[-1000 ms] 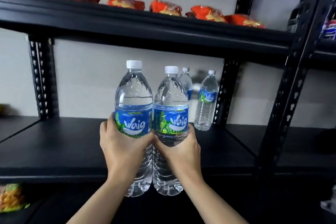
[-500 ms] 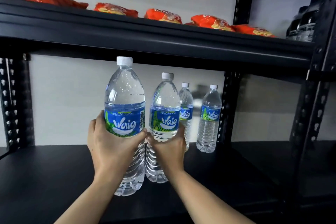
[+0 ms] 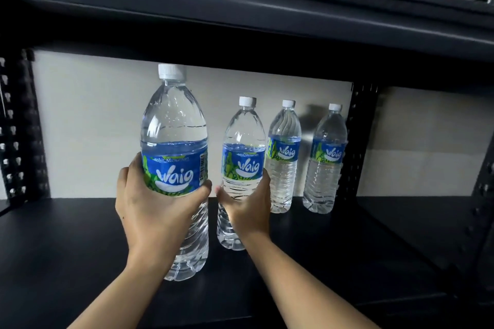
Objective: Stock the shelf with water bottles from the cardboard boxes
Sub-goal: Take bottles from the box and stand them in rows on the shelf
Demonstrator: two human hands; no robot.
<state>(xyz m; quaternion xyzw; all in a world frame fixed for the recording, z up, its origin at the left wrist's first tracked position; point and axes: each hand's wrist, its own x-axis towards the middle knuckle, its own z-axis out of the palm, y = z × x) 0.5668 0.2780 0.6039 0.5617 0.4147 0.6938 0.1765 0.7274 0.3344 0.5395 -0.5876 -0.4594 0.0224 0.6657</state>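
Water bottles (image 3: 242,141) are in both hands, above the black shelf (image 3: 80,248). The left hand (image 3: 152,211) wraps its fingers round the near bottle (image 3: 175,125), just under the blue label. The right hand (image 3: 248,211) curls round the second bottle (image 3: 235,232), a bit farther in. Both bottles are upright. I cannot tell if their bottoms touch the shelf. Two back bottles (image 3: 283,157) stand by the wall, to the right.
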